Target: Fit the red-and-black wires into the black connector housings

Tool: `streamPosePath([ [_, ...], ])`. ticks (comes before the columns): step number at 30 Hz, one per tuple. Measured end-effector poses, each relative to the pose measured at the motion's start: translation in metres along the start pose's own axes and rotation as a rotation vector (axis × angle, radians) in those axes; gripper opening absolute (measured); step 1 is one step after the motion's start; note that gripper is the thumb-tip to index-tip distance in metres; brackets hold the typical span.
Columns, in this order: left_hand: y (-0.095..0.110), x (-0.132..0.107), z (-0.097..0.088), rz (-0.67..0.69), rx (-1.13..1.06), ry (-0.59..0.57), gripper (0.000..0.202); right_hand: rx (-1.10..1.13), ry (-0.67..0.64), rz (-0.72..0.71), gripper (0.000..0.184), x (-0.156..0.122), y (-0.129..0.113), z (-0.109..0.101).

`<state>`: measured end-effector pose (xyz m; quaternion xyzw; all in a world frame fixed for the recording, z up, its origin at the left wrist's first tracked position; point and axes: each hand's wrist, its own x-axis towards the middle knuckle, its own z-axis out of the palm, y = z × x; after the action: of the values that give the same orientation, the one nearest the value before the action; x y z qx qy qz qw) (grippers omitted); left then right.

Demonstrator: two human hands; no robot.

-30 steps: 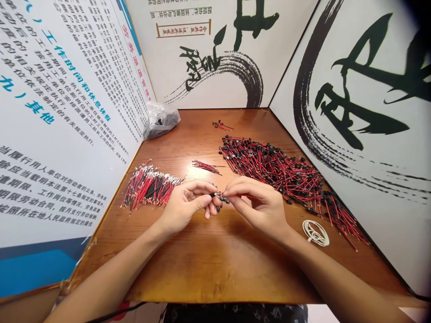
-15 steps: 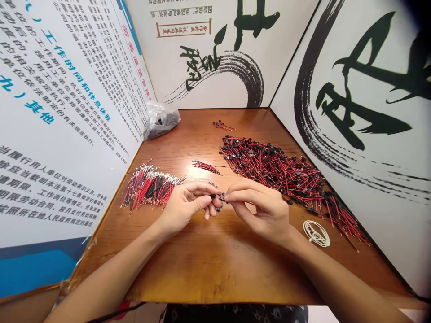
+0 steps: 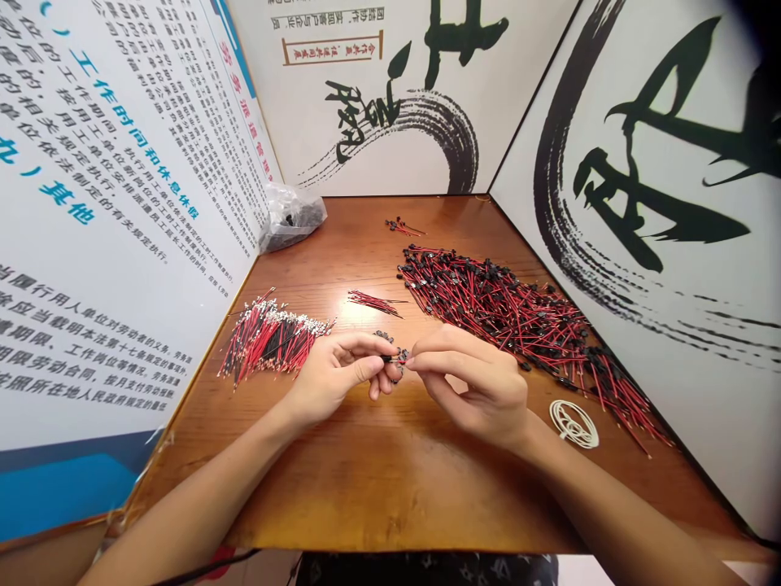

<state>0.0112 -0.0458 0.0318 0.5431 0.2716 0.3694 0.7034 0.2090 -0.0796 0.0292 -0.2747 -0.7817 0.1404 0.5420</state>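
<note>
Wooden table; left hand, right hand pinching one red-black wire, seemingly

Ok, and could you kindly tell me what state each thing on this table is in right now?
left hand: pinching a small black connector
right hand: pinching a red wire beside that connector
pile of connector-ended wires: loose, spread across the table
bunch of silver-tipped wires: fanned, tips aligned
clear plastic bag: crumpled, dark parts inside
white cord: coiled, lying flat
</note>
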Motion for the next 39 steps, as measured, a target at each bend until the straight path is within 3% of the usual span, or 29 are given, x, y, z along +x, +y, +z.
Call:
streamPosePath([
  [18, -0.004, 0.0, 0.0, 0.018, -0.053, -0.054, 0.015, 0.028, 0.012, 0.0, 0.027, -0.001, -0.005, 0.007],
  [26, -0.003, 0.0, 0.001, 0.019, -0.088, -0.062, 0.015, 0.221, 0.059, 0.166, 0.02, -0.001, -0.007, 0.008],
  [34, -0.003, -0.001, 0.003, 0.005, -0.112, -0.066, 0.013, 0.505, 0.159, 0.442, 0.011, -0.011, -0.006, 0.015],
  [39, -0.004, -0.002, 0.002, -0.004, -0.091, -0.047, 0.015, 0.507, 0.147, 0.423, 0.011, -0.013, -0.005, 0.019],
])
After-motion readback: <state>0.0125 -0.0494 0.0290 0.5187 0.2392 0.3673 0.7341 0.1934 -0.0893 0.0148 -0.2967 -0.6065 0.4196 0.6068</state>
